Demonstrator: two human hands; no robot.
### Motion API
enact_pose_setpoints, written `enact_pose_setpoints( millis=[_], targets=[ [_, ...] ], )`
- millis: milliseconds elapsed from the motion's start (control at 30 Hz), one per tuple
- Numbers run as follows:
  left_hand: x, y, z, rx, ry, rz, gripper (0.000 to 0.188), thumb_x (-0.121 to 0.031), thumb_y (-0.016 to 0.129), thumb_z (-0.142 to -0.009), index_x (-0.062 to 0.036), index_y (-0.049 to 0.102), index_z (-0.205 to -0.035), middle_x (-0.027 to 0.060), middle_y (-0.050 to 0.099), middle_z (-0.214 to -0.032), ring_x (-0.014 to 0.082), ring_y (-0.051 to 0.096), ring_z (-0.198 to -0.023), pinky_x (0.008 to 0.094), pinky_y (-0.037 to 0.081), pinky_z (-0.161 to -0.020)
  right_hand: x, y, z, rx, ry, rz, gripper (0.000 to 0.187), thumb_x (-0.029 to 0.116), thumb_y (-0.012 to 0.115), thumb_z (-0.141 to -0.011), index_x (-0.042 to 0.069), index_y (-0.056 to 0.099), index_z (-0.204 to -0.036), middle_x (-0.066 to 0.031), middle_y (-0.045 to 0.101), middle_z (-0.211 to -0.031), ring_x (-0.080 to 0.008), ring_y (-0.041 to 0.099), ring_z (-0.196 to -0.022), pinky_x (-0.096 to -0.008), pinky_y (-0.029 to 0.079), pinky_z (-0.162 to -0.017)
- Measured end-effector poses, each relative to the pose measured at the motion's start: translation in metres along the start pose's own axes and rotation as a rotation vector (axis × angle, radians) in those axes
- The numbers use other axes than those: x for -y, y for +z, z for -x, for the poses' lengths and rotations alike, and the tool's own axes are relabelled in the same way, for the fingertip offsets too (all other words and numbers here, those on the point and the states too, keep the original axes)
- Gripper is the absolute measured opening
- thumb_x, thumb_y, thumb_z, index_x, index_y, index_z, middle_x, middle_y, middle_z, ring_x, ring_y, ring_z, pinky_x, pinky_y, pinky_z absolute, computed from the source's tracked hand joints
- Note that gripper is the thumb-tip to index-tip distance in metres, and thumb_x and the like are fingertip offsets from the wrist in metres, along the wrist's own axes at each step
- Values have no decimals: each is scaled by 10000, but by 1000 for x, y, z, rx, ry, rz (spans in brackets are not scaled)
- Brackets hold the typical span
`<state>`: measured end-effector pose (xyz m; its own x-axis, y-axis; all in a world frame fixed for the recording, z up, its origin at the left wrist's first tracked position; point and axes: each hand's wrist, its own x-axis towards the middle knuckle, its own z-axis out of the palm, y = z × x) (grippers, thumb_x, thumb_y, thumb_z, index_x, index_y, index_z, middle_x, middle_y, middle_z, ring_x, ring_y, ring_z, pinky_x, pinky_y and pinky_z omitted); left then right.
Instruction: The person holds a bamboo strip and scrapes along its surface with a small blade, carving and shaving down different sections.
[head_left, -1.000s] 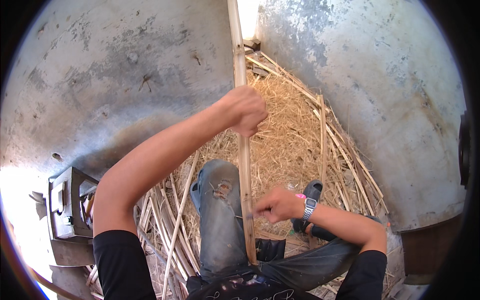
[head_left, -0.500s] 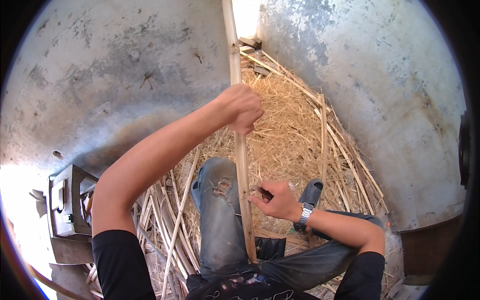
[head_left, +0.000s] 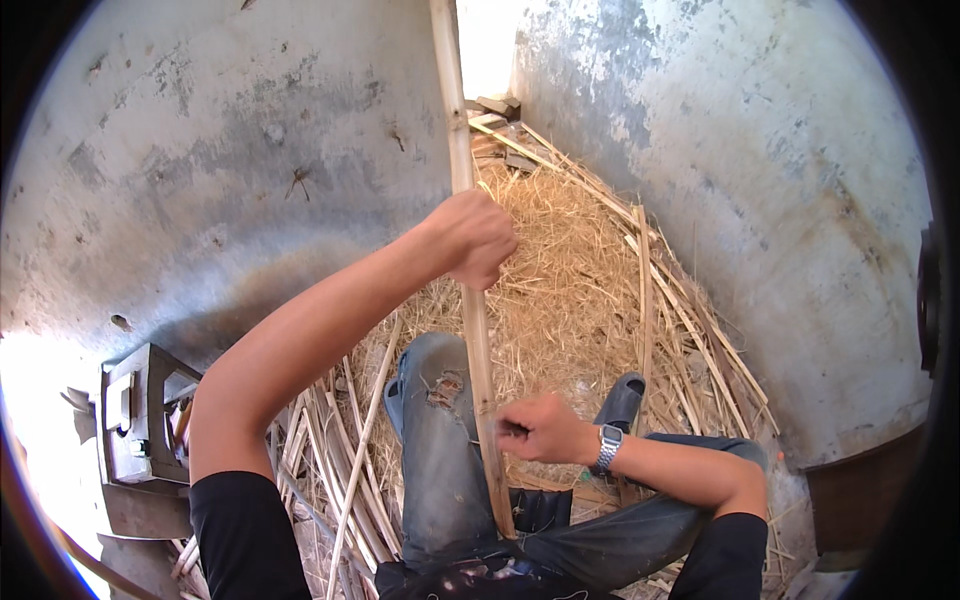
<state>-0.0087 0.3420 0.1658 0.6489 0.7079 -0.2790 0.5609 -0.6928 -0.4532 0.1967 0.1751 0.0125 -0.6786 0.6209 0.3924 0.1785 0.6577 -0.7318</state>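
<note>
A long, pale split-bamboo strip (head_left: 480, 365) runs upright from my lap past the upper edge, its lower end resting near my waist between my legs. My left hand (head_left: 476, 238) is closed in a fist round it at about mid-height. Lower down, my right hand (head_left: 545, 428), a metal-banded watch (head_left: 609, 447) at its wrist, is curled beside the strip. Within its fingers sits a small dark tool (head_left: 513, 430), mostly hidden; its exact kind does not show. The right fingers are at the strip's right edge, and whether they touch it is unclear.
Fine shavings (head_left: 560, 270) cover the floor ahead. Bamboo strips (head_left: 340, 470) lie in a bundle at left, and more strips (head_left: 690, 320) line the right wall (head_left: 800, 200). A grey metal machine (head_left: 145, 420) stands at left. Bricks (head_left: 495, 105) lie by the bright gap.
My right hand has slid a little down along the strip, and the dark tool shows less. The strip's top leans slightly further left. The whole view has shifted slightly.
</note>
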Motion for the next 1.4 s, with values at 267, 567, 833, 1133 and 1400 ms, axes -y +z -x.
enact_pose_setpoints(
  millis=[267,567,833,1133,1400],
  targets=[
    [15,-16,51,71,-196,96,284,-259,596,-760,-157,505,-511,-46,468,-463,139,488,-452,346,453,-473,29,-7,7,-10,345,-31,339,324,828,-884,33,653,-906,-86,617,-651,-183,606,-539,-317,477,-541],
    [-8,-71,174,-8,-564,249,555,-596,568,-1003,-157,606,-666,-20,500,-548,114,396,-479,322,413,-517,-9,-87,-33,-202,223,380,263,274,783,-889,41,671,-935,-110,599,-649,-228,591,-539,-374,461,-540],
    [-165,62,218,-261,-778,1309,394,-412,660,-1025,-32,693,-927,98,594,-612,203,564,-529,388,461,-543,14,-142,-44,-307,404,476,216,222,692,-937,20,679,-1015,-67,587,-675,-164,560,-551,-338,432,-543],
    [-242,91,190,-355,-799,1841,353,-345,624,-1070,-34,654,-908,7,630,-635,76,568,-503,254,436,-481,27,-117,-46,-154,279,173,215,191,562,-1068,22,667,-1149,-81,591,-671,-140,621,-616,-324,469,-571],
    [-235,68,164,-363,-836,1977,347,-348,627,-1067,-18,665,-964,22,647,-635,79,595,-521,255,466,-476,42,-94,-52,-26,384,306,390,416,654,-999,30,685,-947,-165,597,-614,-287,617,-545,-431,438,-543]
  ],
)
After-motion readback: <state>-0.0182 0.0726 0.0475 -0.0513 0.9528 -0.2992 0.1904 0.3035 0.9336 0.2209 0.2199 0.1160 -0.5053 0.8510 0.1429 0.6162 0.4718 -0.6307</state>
